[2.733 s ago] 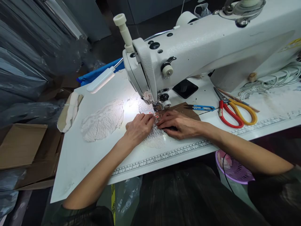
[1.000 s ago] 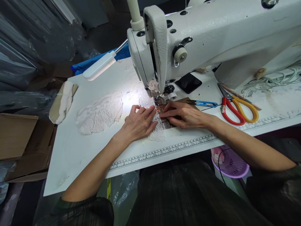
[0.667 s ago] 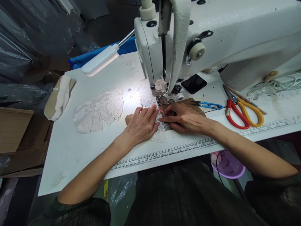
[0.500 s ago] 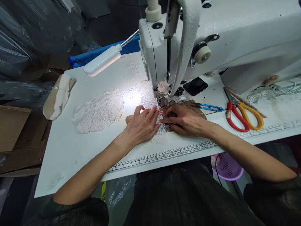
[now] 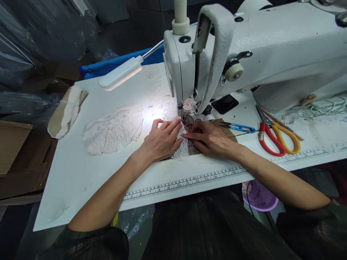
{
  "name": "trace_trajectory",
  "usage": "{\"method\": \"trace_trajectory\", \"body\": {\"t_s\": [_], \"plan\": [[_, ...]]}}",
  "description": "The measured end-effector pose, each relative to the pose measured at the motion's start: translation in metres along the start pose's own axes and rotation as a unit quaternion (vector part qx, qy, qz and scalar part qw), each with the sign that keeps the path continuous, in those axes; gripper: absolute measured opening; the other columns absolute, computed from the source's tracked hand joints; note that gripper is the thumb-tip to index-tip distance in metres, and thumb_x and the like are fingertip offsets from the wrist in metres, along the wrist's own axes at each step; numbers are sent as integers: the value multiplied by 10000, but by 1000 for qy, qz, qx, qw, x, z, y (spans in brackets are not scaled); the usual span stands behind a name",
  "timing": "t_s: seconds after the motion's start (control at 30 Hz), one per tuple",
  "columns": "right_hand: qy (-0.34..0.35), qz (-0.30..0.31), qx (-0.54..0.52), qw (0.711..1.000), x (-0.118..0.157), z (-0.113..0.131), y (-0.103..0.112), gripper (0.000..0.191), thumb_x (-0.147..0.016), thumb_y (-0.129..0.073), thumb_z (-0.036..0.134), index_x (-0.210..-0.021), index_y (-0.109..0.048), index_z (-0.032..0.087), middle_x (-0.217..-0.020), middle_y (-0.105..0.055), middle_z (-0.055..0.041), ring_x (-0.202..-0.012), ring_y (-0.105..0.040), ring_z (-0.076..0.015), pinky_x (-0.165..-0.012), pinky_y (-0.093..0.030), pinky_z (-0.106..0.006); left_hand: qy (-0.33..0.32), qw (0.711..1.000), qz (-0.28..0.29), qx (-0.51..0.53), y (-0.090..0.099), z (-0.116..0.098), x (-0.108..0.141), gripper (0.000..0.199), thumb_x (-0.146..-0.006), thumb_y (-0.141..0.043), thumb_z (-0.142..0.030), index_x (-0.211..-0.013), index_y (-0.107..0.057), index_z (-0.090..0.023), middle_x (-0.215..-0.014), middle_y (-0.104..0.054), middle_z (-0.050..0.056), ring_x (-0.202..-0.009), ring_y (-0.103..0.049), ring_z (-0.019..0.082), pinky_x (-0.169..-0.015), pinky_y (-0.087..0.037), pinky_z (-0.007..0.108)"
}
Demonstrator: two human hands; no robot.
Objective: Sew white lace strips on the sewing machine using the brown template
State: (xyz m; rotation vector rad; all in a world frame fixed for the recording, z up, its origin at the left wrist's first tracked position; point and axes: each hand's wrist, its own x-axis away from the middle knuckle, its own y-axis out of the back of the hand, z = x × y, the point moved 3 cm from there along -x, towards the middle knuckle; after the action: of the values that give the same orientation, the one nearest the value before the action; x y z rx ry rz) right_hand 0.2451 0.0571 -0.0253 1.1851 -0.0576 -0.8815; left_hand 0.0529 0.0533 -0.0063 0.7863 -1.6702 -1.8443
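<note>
White lace (image 5: 181, 152) lies beneath the presser foot of a sewing machine (image 5: 180, 68), its near end hanging toward me on the white table. My left hand (image 5: 162, 140) rests flat on the lace, fingers stretched out and tips close to the presser foot. On the other side, my right hand (image 5: 210, 139) has curled fingers, with the index and thumb at the lace's right edge; exactly what they pinch is partly hidden. Under the right hand is a brown plate (image 5: 226, 135). A pale fabric rose (image 5: 189, 104) sits on the machine near the needle.
A gathered lace piece (image 5: 112, 130) lies left, beyond it a banded white bundle (image 5: 69, 112). Blue thread snips (image 5: 238, 128), red-and-yellow scissors (image 5: 279, 139) and a black phone-like slab (image 5: 225, 104) lie right. A lamp (image 5: 121, 73) lights the needle area. A ruler strip (image 5: 187, 182) runs along the front edge.
The lace has slid slightly toward the machine, and red marks seen near my fingertips are now hidden. Both hands keep nearly the same pose. The camera view has shifted a little.
</note>
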Motion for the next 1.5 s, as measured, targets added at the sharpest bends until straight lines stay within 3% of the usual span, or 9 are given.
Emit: {"method": "trace_trajectory", "body": {"t_s": [0.33, 1.0, 1.23, 1.5], "plan": [[-14, -6, 1, 1000, 1, 0, -1, 313, -969, -500, 214, -1177, -733, 205, -1066, -615, -125, -947, -578, -237, -833, -541, -420, 10, 996, -29, 83, -2, 4, 2, 480, -1037, -395, -393, -1396, -517, -100, -1533, -470, 159, -1251, -542, 307, -1068, -342, 521], [-35, -25, 1, 999, 2, 3, -4, 288, -957, -514, 223, -1171, -707, 225, -1033, -596, -102, -939, -578, -236, -842, -530, -425, 27, 991, -43, 123, -6, 5, 4, 494, -1003, -437, -399, -1435, -515, -172, -1536, -471, 133, -1317, -500, 312, -1124, -309, 584], [-40, -23, -13, 999, 3, 2, -5, 283, -956, -528, 232, -1181, -700, 232, -1065, -600, -100, -975, -584, -239, -861, -536, -434, 26, 991, -38, 128, -8, 7, 5, 499, -1018, -405, -405, -1466, -478, -199, -1531, -477, 131, -1402, -448, 310, -1177, -213, 660], [-37, -20, -18, 999, 3, 5, -1, 276, -962, -520, 220, -1166, -706, 230, -1058, -591, -102, -981, -576, -239, -882, -528, -432, 18, 993, -24, 113, -5, 8, 4, 514, -1035, -376, -418, -1485, -444, -178, -1564, -425, 131, -1441, -409, 301, -1201, -156, 657]]}}
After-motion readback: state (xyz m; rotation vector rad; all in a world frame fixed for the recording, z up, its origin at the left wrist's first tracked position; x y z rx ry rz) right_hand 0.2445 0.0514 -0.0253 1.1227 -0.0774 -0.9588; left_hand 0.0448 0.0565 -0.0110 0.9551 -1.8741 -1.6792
